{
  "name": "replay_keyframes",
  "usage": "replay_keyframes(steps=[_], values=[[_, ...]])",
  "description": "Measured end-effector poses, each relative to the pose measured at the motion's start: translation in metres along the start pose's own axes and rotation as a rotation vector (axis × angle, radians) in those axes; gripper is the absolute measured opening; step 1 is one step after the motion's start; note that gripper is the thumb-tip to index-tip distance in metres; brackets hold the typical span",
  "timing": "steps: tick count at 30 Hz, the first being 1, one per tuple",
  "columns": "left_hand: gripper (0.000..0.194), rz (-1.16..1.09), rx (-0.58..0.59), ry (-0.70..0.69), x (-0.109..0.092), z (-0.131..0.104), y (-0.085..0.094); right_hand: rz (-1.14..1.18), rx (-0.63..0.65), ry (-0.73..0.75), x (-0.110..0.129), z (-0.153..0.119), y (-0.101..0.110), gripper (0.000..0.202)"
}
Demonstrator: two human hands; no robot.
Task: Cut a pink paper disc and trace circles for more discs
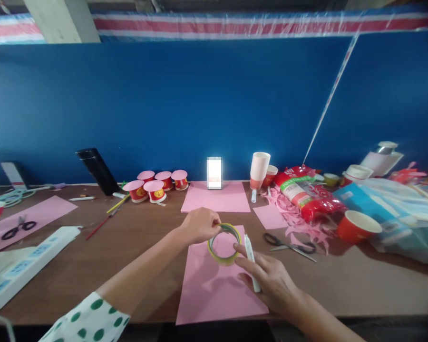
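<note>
A yellow-green roll of tape is held just above a sheet of pink paper at the table's front edge. My left hand pinches the ring at its far left rim, fingers closed. From the right, my right hand holds a white marker pen between its fingers, tip pointing away from me. Its fingertips reach the ring's right side; whether they grip the tape too I cannot tell. Behind the hands lies a stack of pink paper.
Several red cups with pink paper discs stand at the back left, near a black flask. Scissors, a red packet, a red cup and stacked cups sit right. A white power strip lies left.
</note>
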State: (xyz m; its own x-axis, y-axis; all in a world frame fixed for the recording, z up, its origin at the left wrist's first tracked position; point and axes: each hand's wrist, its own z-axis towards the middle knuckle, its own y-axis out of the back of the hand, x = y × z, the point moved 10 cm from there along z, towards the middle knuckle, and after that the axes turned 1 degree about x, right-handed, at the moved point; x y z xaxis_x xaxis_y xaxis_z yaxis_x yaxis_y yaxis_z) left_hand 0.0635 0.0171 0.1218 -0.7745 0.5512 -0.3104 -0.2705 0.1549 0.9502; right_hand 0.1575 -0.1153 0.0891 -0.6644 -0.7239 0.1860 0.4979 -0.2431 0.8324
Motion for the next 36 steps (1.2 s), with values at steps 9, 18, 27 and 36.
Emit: replay_keyframes(steps=[9, 18, 27, 36], values=[[0.03, -0.326, -0.091, -0.018, 0.003, 0.004, -0.027, 0.072, 0.092, -0.127, -0.021, -0.007, -0.007, 0.027], [0.019, -0.265, -0.385, 0.131, 0.083, -0.069, -0.025, 0.046, 0.01, -0.291, -0.051, -0.014, 0.001, 0.021], [0.02, -0.003, -0.312, -0.403, 0.008, -0.124, -0.07, 0.019, -0.039, -0.313, -0.043, -0.011, -0.006, 0.01], [0.015, -0.027, -0.298, -0.364, 0.007, -0.121, -0.068, -0.001, -0.046, -0.294, -0.044, -0.006, -0.007, 0.009]])
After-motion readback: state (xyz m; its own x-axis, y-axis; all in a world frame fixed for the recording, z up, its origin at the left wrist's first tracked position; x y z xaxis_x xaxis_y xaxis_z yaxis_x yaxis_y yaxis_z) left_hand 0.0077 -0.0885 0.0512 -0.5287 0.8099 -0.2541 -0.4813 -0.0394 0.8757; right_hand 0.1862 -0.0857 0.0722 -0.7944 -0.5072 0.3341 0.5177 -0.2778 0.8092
